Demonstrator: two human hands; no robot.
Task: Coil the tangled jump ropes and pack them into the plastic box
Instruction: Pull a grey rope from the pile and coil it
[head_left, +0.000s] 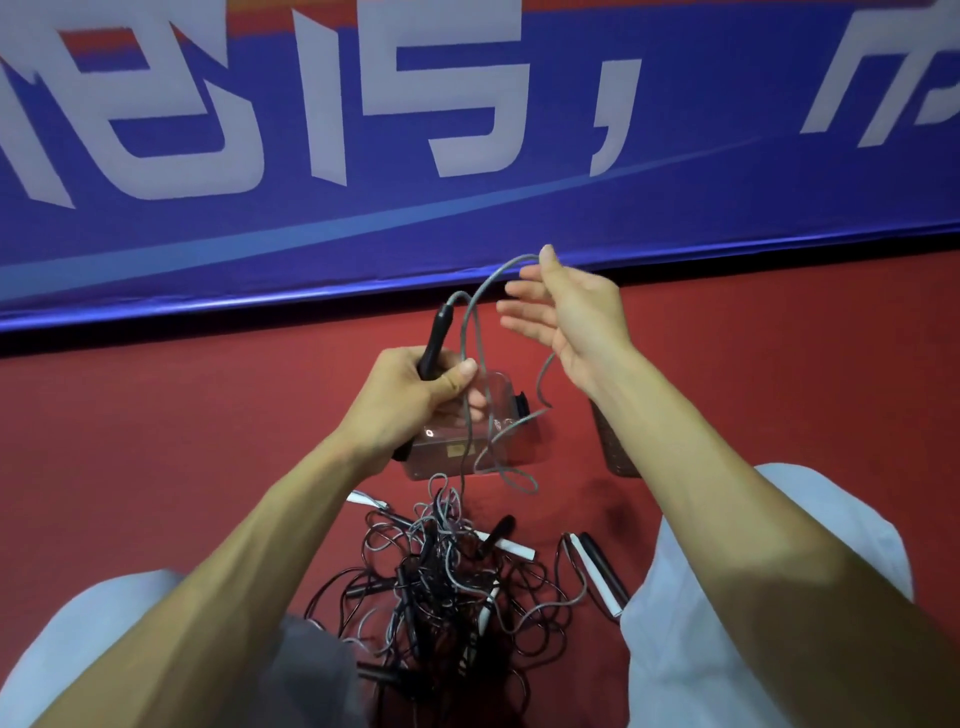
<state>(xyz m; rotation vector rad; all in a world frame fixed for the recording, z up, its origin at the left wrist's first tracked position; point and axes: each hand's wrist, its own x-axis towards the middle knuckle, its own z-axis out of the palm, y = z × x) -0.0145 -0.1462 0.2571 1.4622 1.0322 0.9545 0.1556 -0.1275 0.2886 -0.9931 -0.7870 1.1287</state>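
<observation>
A thin grey jump-rope cord (470, 332), probably light, limp and springy, arcs mid-frame from its rigid black handle (435, 343), the surest hold, clenched in the left grip (415, 400), over the open-fingered right grip (571, 312), above a clear plastic box (519, 457) and the tangled rope heap (441, 587) on the red floor (208, 441).

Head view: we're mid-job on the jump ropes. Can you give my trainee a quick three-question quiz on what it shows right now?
1. True or false: the left hand grips a black handle.
2. Which sits lower in the head view: A, the plastic box, or B, the tangled pile?
3. Fill in: the grey rope loops over the fingers of the ____ hand.

Key: 1 true; 2 B; 3 right, the right hand.
</observation>
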